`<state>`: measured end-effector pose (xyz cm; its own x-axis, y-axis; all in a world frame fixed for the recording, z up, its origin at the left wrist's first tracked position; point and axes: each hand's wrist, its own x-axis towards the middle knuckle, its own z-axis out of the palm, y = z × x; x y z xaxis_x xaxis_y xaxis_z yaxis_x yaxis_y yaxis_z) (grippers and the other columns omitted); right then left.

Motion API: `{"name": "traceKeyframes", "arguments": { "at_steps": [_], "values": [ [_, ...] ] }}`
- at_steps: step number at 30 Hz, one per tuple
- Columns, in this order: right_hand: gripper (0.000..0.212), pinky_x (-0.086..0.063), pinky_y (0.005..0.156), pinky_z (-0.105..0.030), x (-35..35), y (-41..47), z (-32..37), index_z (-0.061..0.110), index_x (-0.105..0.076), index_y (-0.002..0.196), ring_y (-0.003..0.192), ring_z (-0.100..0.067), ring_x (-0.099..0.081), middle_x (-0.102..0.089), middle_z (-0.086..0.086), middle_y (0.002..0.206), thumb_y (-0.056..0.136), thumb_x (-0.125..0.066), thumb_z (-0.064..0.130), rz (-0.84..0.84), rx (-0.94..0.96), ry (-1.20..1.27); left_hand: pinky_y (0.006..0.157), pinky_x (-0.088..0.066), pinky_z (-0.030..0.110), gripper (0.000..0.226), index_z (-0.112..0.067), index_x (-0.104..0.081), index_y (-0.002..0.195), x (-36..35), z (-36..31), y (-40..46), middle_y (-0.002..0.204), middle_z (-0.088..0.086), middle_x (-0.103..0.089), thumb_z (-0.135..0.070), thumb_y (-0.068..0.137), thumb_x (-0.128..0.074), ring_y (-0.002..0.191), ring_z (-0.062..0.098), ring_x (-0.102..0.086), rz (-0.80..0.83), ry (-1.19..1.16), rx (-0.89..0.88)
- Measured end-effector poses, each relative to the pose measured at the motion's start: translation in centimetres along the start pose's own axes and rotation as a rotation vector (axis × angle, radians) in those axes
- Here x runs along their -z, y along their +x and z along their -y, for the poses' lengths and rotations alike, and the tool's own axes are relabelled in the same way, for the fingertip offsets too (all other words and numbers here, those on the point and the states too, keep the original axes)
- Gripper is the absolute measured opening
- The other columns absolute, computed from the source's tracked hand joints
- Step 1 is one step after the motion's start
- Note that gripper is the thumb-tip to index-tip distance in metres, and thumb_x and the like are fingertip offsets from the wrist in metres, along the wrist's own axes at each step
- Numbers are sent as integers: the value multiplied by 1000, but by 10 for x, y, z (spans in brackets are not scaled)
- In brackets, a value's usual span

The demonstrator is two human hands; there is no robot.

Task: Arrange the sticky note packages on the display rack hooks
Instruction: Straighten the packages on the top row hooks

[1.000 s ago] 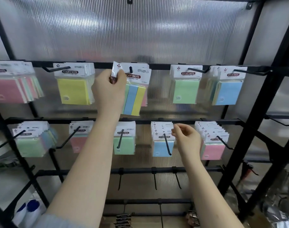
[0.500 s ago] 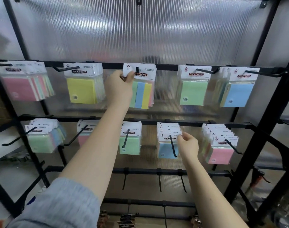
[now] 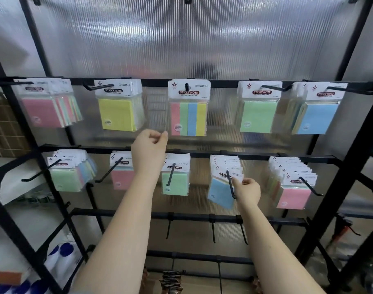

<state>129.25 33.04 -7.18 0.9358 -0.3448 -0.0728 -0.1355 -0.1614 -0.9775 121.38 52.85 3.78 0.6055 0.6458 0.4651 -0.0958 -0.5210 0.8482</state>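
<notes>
So the black display rack (image 3: 202,83) fills the frame, with a ribbed translucent panel behind it. The top row has five hooks, all carrying sticky note packages: pink at upper left (image 3: 43,111), yellow (image 3: 117,113), a four-colour striped pack (image 3: 188,115) dead centre, green (image 3: 256,115) and blue (image 3: 317,117) at upper right. The second row has five more bunches: green at the left, then pink, a green pack (image 3: 174,181), a blue stack (image 3: 221,192) and pink at the right. The lower bars just show bare hooks.

The left hand (image 3: 148,152) is mid-frame, just below the striped pack's lower left corner, fingers loosely curled with nothing in them. The right hand (image 3: 247,190) is at centre right, pinching the header card of the front blue package, which hangs tilted on its hook (image 3: 230,184). The hands are well apart.

Blue-capped white bottles (image 3: 60,257) sit at lower left, a bit blurry.
</notes>
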Motion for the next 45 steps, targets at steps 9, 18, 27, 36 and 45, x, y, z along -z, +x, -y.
{"name": "traceKeyframes", "arguments": {
  "at_steps": [9,18,27,36,45],
  "values": [
    [39,-16,48,-28,20,-28,-1,15,-30,56,50,-14,-22,-27,2,51,92,-46,12,70,104,-95,61,-33,25,17,-16,-55,80,-13,56,-10,75,-8,-53,-28,93,-55,71,12,-49,159,128,208],
    [41,-20,47,-29,50,-48,8,14,-32,57,50,-16,-31,-37,0,52,97,-40,18,108,240,-388,65,-38,27,33,3,-59,113,-40,79,4,88,14,-61,-20,94,-45,74,26,-53,498,221,455],
    [28,-27,56,-29,78,-57,33,9,-55,71,63,-18,-41,-51,-7,68,94,-47,23,169,226,-184,37,-29,20,34,-9,-44,58,-47,92,-5,55,4,-45,-11,88,-60,46,15,-39,408,57,569],
    [39,-29,65,-30,83,-60,38,-11,-56,96,72,-17,-43,-60,-30,95,95,-46,26,62,204,-31,70,-43,33,23,-7,-55,79,-43,93,-23,80,9,-60,-20,97,-49,72,22,-54,400,-151,545],
    [40,-21,43,-19,86,-63,42,-11,-45,81,56,-12,-29,-37,-4,67,95,-49,26,-42,315,57,55,-24,29,22,-13,-43,78,-1,77,-38,70,2,-37,-24,97,-37,60,16,-33,423,110,323]
  ]
}}
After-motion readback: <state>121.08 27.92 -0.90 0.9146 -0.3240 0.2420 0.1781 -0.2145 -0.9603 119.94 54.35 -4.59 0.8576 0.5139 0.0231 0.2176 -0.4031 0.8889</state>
